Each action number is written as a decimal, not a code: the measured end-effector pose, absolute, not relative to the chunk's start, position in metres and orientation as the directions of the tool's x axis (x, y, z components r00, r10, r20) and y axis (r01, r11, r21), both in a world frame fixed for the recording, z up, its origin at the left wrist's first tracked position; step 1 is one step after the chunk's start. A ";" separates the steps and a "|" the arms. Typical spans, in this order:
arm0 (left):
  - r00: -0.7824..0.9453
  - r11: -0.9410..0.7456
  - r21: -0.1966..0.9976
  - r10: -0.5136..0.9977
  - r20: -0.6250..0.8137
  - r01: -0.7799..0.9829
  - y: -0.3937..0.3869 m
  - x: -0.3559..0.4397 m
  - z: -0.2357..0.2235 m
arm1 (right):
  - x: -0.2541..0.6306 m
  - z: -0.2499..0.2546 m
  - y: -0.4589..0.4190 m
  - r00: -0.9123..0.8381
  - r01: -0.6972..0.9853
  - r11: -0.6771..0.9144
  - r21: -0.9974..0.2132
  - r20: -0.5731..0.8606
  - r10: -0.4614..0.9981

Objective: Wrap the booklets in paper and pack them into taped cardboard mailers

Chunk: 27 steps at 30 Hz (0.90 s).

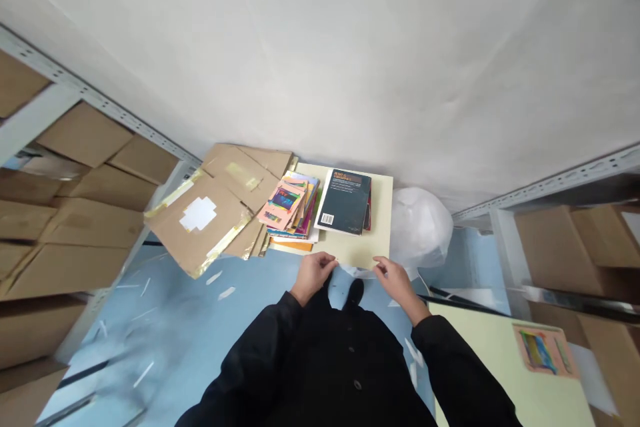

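My left hand (315, 275) is at the front edge of a small pale yellow table (381, 213), with thumb and fingers pinched together. Further right along that edge, my right hand (395, 281) has its thumb and forefinger closed the same way. Anything between the fingertips of either hand is too small to make out. Just beyond them lies a dark blue book (345, 203), back cover up with a barcode, on top of a red-edged book (369, 210). Left of it is a stack of colourful booklets, topped by a pink booklet (283, 204).
Flattened cardboard boxes (230, 190) overhang the table's left side. A white plastic bag (420, 230) bulges at its right. Behind me on the right, another pale table (480, 353) bears a pink booklet (545, 350). Shelves with cartons (90, 200) flank both sides; paper scraps litter the blue floor.
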<state>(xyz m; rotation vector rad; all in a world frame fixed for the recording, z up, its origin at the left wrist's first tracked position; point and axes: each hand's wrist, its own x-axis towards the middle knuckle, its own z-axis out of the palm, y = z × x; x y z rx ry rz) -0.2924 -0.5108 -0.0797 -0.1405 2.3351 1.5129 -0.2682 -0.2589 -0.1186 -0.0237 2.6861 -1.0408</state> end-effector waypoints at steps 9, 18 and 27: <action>-0.652 0.416 0.889 0.623 -0.431 -0.190 -0.374 -0.364 -0.118 | -0.268 -0.177 -0.175 -0.835 0.541 0.615 -0.573 -0.281 0.473; -0.683 0.568 0.779 0.460 -0.567 -0.265 -0.209 -0.410 -0.243 | -0.333 -0.283 -0.089 -0.922 0.387 0.624 -0.679 -0.268 0.280; -0.740 0.583 0.713 0.264 -0.619 -0.389 -0.179 -0.474 -0.313 | -0.396 -0.364 -0.083 -0.971 0.206 0.671 -0.712 -0.233 0.051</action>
